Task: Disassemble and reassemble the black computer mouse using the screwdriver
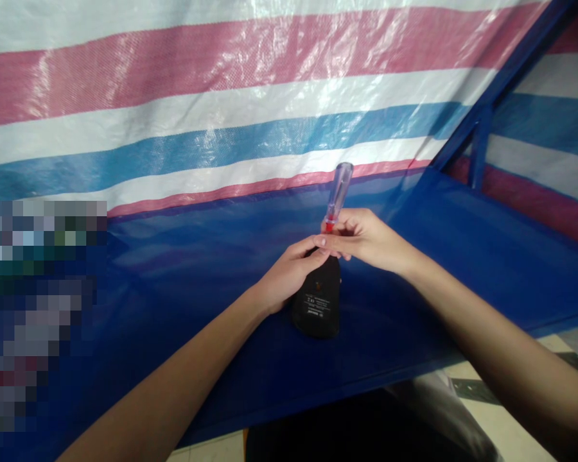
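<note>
A black computer mouse (318, 301) lies upside down on the blue tarp-covered table (183, 276), its label facing up. My left hand (289, 273) grips its far end with curled fingers. My right hand (366, 237) pinches a screwdriver with a clear handle (340, 189) and a red collar, held nearly upright. Its tip points down at the mouse's underside and is hidden behind my fingers.
A striped pink, white and blue tarp (221, 96) hangs as a wall right behind the table. A blue metal frame post (479, 144) stands at the right. A pixelated patch covers the left side. Tiled floor (505, 423) shows beyond the table's near edge.
</note>
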Available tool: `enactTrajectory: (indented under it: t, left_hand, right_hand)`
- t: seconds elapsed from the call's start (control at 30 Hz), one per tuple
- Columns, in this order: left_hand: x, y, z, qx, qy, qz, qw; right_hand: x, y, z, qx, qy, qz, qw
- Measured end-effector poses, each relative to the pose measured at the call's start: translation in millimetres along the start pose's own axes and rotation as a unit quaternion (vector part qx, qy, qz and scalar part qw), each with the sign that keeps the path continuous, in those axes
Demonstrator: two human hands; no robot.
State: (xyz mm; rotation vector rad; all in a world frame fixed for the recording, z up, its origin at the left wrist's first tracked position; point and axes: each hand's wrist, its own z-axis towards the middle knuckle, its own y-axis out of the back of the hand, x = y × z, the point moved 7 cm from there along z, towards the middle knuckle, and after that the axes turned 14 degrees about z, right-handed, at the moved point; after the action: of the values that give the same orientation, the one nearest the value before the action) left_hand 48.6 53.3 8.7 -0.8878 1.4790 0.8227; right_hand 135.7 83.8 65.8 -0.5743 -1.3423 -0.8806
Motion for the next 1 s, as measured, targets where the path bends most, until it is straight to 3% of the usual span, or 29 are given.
enactTrajectory:
  t: [0.23, 0.63, 0.83, 1.0]
  left_hand:
    - [1.0, 0.4, -0.2, 0.001, 0.011, 0.008, 1.0]
    - [-2.1, -0.8, 0.5, 0.0, 0.015, -0.024, 1.0]
    - [-3.0, -1.0, 0.3, -0.013, 0.04, -0.041, 0.998]
    - [-3.6, -0.9, -1.4, -0.017, 0.041, -0.054, 0.998]
  right_hand:
    - [5.4, 1.4, -2.5, 0.029, -0.003, 0.003, 1.0]
    - [7.9, 10.8, -1.2, -0.058, 0.006, 0.0, 0.998]
    - [10.7, 13.2, -1.4, -0.055, 0.016, -0.024, 0.998]
    - [11.8, 17.4, -2.0, -0.09, 0.018, -0.011, 0.996]
